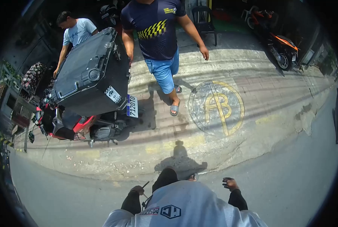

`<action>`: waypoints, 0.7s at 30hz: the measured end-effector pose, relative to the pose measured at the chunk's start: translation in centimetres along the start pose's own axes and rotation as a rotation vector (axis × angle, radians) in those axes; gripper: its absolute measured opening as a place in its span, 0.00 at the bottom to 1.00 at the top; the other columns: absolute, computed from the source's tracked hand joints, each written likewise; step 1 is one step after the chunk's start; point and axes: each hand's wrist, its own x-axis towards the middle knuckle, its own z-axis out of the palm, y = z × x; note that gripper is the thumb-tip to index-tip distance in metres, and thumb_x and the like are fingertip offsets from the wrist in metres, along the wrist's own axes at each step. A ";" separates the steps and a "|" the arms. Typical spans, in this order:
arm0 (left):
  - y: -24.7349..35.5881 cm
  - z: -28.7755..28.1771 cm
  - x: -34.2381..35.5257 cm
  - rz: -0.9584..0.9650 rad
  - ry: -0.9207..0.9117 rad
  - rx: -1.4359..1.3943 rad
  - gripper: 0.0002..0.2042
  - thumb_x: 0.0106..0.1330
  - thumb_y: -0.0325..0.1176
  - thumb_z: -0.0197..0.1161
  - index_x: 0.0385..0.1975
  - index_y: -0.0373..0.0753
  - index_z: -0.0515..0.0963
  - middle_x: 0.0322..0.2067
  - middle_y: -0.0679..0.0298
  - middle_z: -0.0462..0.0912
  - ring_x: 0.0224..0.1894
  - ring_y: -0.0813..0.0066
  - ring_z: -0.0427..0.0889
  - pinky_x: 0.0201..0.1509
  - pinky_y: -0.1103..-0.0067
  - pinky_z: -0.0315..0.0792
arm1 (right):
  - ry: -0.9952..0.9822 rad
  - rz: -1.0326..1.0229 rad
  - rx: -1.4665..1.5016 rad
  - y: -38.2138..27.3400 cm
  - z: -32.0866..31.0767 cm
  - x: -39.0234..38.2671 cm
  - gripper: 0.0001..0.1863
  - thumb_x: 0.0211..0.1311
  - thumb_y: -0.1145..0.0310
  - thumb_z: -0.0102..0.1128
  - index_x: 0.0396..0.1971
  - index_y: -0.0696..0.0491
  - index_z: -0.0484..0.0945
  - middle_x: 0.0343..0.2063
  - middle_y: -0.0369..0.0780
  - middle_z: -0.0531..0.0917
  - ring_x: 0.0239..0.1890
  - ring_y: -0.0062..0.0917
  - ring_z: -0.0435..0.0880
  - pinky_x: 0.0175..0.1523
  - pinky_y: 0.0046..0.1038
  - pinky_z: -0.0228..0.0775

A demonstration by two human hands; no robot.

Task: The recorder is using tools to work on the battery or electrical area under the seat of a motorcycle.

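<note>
The left hand [138, 190] is gripping a rod [146, 184], the right hand [230, 184] hanging loosely open, well apart; beyond the left, a motorbike [84, 123] is carrying a closed box [80, 62].

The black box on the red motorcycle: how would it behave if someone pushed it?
The black box would probably feel stiff, given its flat panels and reinforced-looking corners. It may be awkward to lift, being bulky. A sideways push might rock the red motorcycle, since the box sits high at its rear.
</note>
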 end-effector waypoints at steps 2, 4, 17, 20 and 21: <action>1.2 -3.2 -2.4 -0.166 -0.132 -0.376 0.17 0.63 0.44 0.61 0.39 0.38 0.89 0.35 0.54 0.90 0.36 0.60 0.90 0.38 0.66 0.80 | -0.013 -0.064 0.021 -1.6 0.6 -0.2 0.19 0.69 0.59 0.60 0.55 0.51 0.81 0.47 0.39 0.87 0.42 0.34 0.88 0.45 0.35 0.79; 9.8 -4.7 -0.3 -0.018 -0.221 -0.390 0.16 0.62 0.43 0.62 0.38 0.36 0.88 0.31 0.56 0.89 0.34 0.63 0.90 0.39 0.68 0.80 | -0.028 -0.191 -0.009 -7.7 -6.1 2.6 0.18 0.68 0.57 0.63 0.51 0.50 0.83 0.46 0.37 0.87 0.42 0.30 0.87 0.44 0.33 0.78; 37.5 -17.3 16.5 0.199 -0.322 -0.399 0.23 0.61 0.56 0.66 0.41 0.41 0.88 0.39 0.51 0.88 0.39 0.61 0.87 0.37 0.66 0.77 | 0.104 -0.669 -0.371 -43.1 -29.1 26.3 0.13 0.69 0.66 0.65 0.45 0.59 0.85 0.35 0.35 0.87 0.37 0.19 0.83 0.47 0.26 0.77; 42.8 -19.4 15.8 0.161 -0.317 -0.458 0.23 0.61 0.56 0.66 0.40 0.41 0.88 0.37 0.52 0.88 0.38 0.61 0.87 0.37 0.65 0.76 | 0.087 -0.505 -0.445 -40.0 -35.7 28.3 0.15 0.68 0.64 0.64 0.45 0.61 0.85 0.35 0.39 0.88 0.34 0.24 0.86 0.41 0.27 0.78; 43.8 -21.5 15.6 0.153 -0.318 -0.446 0.23 0.60 0.56 0.66 0.39 0.41 0.88 0.36 0.52 0.88 0.37 0.61 0.87 0.37 0.65 0.76 | 0.143 -0.342 -0.391 -37.2 -38.6 28.1 0.17 0.67 0.62 0.65 0.46 0.60 0.85 0.36 0.41 0.89 0.34 0.26 0.87 0.41 0.28 0.78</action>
